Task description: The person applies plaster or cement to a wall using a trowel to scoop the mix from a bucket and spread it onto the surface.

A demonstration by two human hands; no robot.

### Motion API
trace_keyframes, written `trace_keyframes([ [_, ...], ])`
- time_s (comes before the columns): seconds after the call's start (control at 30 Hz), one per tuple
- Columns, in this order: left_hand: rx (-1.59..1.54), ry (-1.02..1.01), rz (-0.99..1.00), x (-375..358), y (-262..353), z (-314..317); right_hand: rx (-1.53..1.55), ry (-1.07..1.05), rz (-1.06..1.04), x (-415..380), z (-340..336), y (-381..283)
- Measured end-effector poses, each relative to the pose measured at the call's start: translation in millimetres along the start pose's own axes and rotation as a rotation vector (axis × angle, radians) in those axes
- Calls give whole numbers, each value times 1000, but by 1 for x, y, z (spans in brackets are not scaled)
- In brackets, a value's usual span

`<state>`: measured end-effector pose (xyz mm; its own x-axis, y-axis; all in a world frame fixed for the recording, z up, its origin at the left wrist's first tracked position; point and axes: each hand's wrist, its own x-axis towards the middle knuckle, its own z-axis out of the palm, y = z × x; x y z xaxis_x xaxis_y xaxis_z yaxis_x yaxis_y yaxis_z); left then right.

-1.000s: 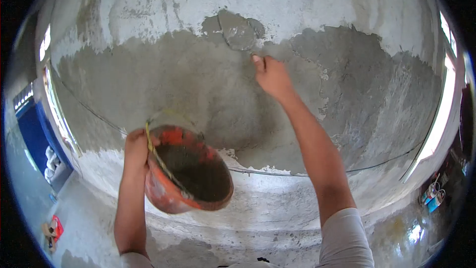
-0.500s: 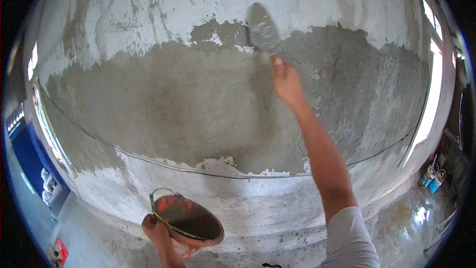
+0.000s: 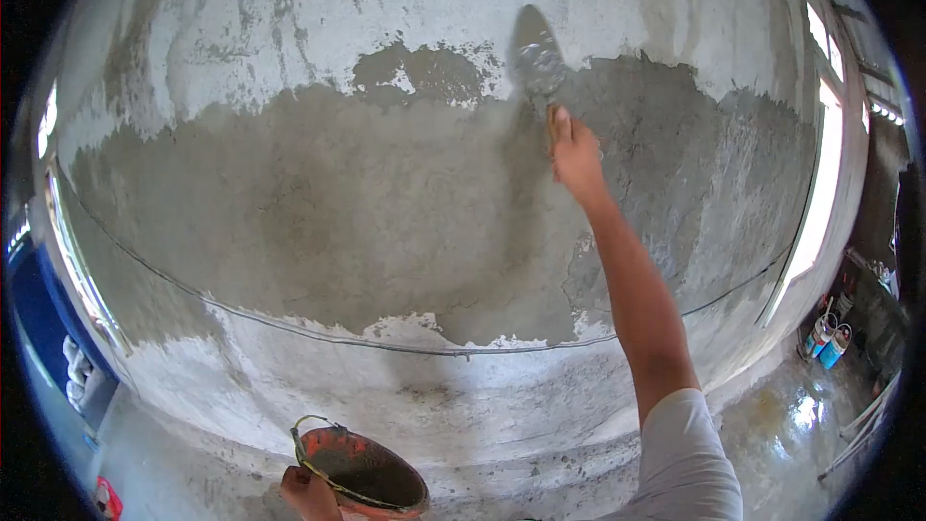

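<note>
My right hand point(image 3: 577, 156) grips the handle of a pointed trowel point(image 3: 538, 53), its blade pointing up against the wall at the upper edge of the wet grey plaster point(image 3: 386, 203). Low in the view, my left hand point(image 3: 311, 492) is closed on the rim and handle side of an orange-red bucket point(image 3: 410, 478), tilted so its inside shows. Grey mortar point(image 3: 371, 480) lies in it. Above the plaster, the wall point(image 3: 434, 0) is pale and streaked, with a ragged grey patch just left of the trowel.
A thin cable point(image 3: 318, 336) runs across the lower wall. On the right are a bright window point(image 3: 815, 183) and blue-and-white containers point(image 3: 835, 347) on the wet floor. A blue door point(image 3: 48, 299) stands at the far left, with a red item point(image 3: 109, 497) below it.
The trowel in my right hand has moved right along the upper plaster edge, uncovering more of the ragged patch. The bucket sits slightly lower in view, and the camera has shifted a little.
</note>
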<state>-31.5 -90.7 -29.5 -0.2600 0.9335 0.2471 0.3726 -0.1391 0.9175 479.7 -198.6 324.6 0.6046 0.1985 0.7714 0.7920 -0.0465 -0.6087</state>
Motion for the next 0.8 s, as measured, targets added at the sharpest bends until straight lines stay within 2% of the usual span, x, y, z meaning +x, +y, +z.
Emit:
trace_keyframes([
  [0.07, -51, 31, 60, 3, -24, 12, 229, 61, 231, 10, -7, -20],
  [0.13, -102, 66, 116, 3, -28, 21, 159, 57, 142, 4, 22, -4],
  [0.2, -24, 40, 88, -3, -20, 23, -129, -8, -137, -35, 50, 9],
  [0.23, -13, 25, 90, -7, -20, 26, -132, -107, -128, -61, 52, 8],
  [0.27, -179, 100, 92, -10, -18, 34, -132, -203, -127, -76, 48, 3],
  [0.3, -348, 181, 92, -12, -17, 40, -134, -200, -124, -80, 40, -1],
  [0.33, -349, 183, 92, -10, -17, 36, -117, -246, -99, -81, 32, -6],
  [0.37, -295, 70, 50, -7, -16, 30, -99, -293, -80, -79, 25, -10],
  [0.4, -237, -42, 6, -6, -17, 27, -56, -206, -89, -66, 21, -14],
  [0.5, -240, -36, 91, -10, -17, 32, 80, 0, -79, 14, 16, -15],
  [0.6, -257, -62, 11, -18, -9, 39, -51, 44, -43, 51, 27, -18],
  [0.73, -181, -122, 49, -24, -3, 36, -141, -30, -144, -12, 35, -10],
  [0.8, -122, -81, 58, -24, 0, 41, -236, -218, -123, -46, 27, -2],
])
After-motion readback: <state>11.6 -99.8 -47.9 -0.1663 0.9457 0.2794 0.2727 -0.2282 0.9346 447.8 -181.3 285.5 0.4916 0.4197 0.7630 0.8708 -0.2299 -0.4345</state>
